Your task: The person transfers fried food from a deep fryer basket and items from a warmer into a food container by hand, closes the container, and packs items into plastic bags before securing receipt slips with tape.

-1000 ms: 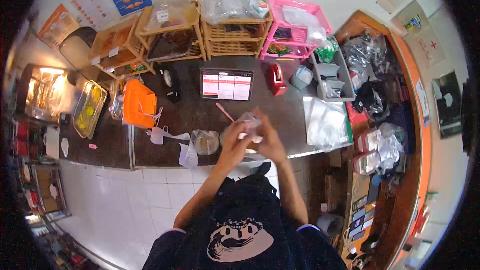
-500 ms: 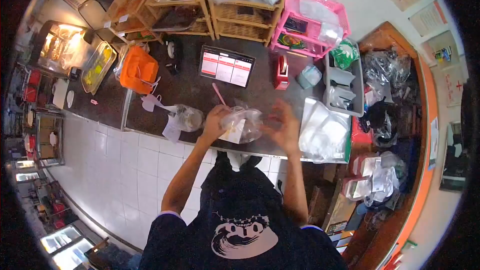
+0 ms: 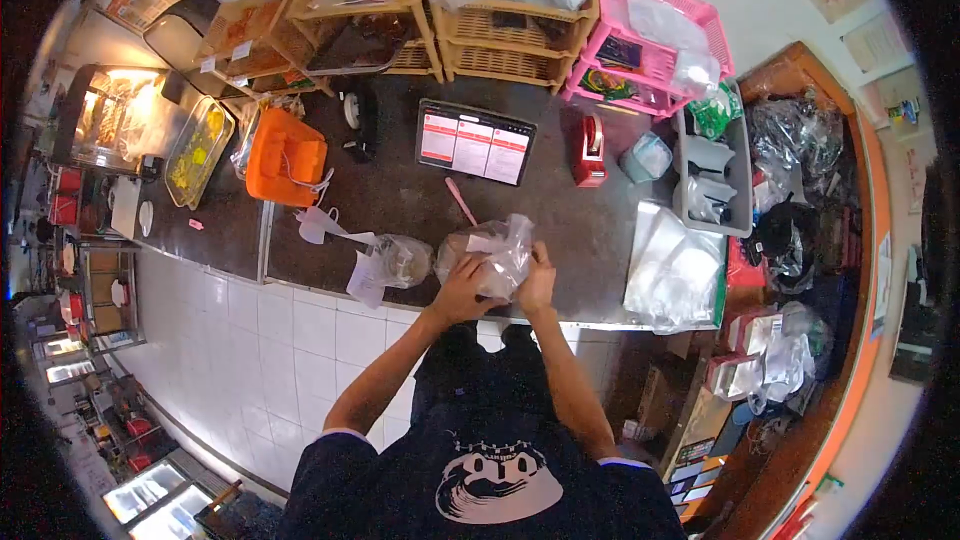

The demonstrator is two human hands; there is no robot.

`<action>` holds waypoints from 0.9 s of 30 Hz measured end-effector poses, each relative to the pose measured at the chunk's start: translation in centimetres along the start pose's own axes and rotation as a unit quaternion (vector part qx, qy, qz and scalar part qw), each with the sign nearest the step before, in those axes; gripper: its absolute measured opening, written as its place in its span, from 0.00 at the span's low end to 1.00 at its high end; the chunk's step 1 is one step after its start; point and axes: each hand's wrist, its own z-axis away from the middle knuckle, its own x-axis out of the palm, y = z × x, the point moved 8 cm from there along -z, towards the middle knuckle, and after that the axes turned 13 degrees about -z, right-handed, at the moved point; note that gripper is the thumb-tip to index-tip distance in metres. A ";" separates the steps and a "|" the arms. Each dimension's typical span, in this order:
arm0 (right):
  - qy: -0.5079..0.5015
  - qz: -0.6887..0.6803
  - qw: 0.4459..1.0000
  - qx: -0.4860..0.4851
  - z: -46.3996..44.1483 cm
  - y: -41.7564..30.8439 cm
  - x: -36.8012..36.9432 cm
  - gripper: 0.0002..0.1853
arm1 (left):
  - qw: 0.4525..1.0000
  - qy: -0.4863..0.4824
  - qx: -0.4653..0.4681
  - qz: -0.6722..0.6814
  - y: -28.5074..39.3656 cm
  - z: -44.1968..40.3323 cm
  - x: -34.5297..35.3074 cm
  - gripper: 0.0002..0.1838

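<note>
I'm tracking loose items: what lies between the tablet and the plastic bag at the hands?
In the head view, a pink pen lies on the counter between the tablet and that bag.

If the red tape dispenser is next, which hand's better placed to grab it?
Right, I'd say. The right hand is at the right side of the bag, nearer the dispenser. The left hand is farther off, laid over the bag, so it could probably steady it.
</note>
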 end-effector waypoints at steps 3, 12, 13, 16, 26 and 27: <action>0.094 -0.087 0.991 -0.028 1.0 -1.5 -0.4 0.22 | 1.000 -0.012 -0.023 -0.009 -3.8 1.4 3.8 0.37; -0.046 -0.033 0.995 0.078 2.5 1.5 1.5 0.31 | 0.996 0.087 -0.024 0.014 -5.7 -0.5 3.7 0.19; -0.019 -0.015 0.996 0.087 2.1 1.7 1.2 0.28 | 0.995 0.103 -0.008 0.001 -5.2 -0.5 2.8 0.19; -0.017 0.036 0.997 0.066 1.2 0.3 1.4 0.28 | 0.985 0.039 -0.144 0.089 -5.9 -1.4 2.1 0.21; -0.002 0.228 0.973 0.040 1.8 -11.0 3.8 0.22 | 0.983 -0.145 0.027 -0.113 -6.0 4.5 10.7 0.35; -0.001 0.230 0.972 0.040 1.7 -12.8 2.8 0.22 | 0.956 -0.057 0.090 -0.274 -5.0 6.7 11.6 0.32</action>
